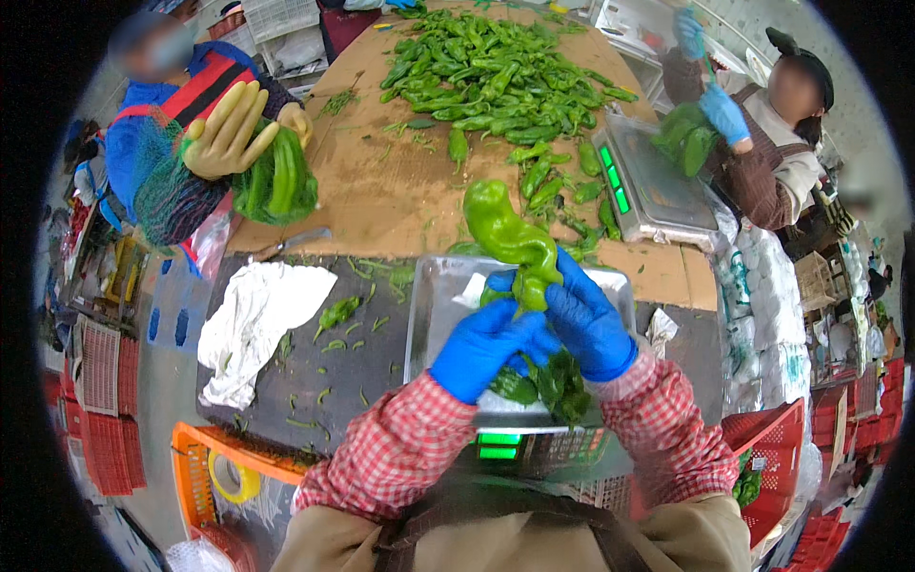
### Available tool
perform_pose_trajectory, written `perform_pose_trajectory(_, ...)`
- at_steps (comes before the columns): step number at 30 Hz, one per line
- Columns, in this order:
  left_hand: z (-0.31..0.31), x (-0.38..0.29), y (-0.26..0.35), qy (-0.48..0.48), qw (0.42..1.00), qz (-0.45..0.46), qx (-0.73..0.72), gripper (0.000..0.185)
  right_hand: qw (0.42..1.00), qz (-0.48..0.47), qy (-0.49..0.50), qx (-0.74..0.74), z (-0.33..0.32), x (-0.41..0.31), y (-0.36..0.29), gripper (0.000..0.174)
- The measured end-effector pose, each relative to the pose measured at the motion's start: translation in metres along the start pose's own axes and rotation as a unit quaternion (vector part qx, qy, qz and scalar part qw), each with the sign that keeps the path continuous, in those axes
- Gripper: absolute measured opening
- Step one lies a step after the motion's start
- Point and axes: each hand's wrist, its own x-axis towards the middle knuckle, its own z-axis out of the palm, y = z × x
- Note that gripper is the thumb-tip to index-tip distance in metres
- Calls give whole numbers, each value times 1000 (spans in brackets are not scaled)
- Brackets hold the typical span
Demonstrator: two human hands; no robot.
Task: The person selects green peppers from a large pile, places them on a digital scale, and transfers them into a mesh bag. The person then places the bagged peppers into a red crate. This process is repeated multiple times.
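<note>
My right hand [586, 314], in a blue glove, holds a long, curved green pepper [511, 232] upright over the metal pan of a scale [429, 322]. My left hand [486, 350], also gloved in blue, has its fingers at the pepper's lower end; whether it grips the pepper is not clear. Below my hands, darker green peppers [561, 390] lie on the pan, partly hidden by the gloves. The scale's lit green display [498, 445] faces me. A large heap of green peppers [500, 79] covers the far part of the cardboard-topped table [350, 171].
At the left, a person in yellowish gloves holds netted peppers [275, 179]; another person at right holds a net bag of peppers [685, 136] beside a second scale [658, 179]. A knife [293, 242] and white cloth [257, 322] lie left. Orange [186, 465] and red crates [772, 457] flank me.
</note>
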Motion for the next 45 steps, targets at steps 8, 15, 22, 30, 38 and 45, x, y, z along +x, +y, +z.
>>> perform_pose_trajectory(8, 11, -39, -34, -102, 641, 345, 678, 17, 965, 5, 112, 236, -5, -80, 22, 47)
perform_pose_trajectory(15, -86, -52, -21, 205, 779, 170, 568, 27, 917, -33, 343, -203, -113, -105, 12, 34)
perform_pose_trajectory(22, -137, -32, -31, 319, 812, 97, 479, 51, 729, 119, 217, -637, -105, -99, -10, 40)
perform_pose_trajectory(30, -138, -5, -29, 299, 774, 165, 533, 36, 688, 34, 147, -710, -180, 46, -34, 30)
perform_pose_trajectory(38, -132, 0, -30, 298, 775, 161, 534, 33, 381, -19, -23, -924, -265, 204, 35, 32)
perform_pose_trajectory(45, -132, 0, -30, 292, 769, 191, 536, 31, 688, 62, 81, -719, -264, 200, 9, 27)
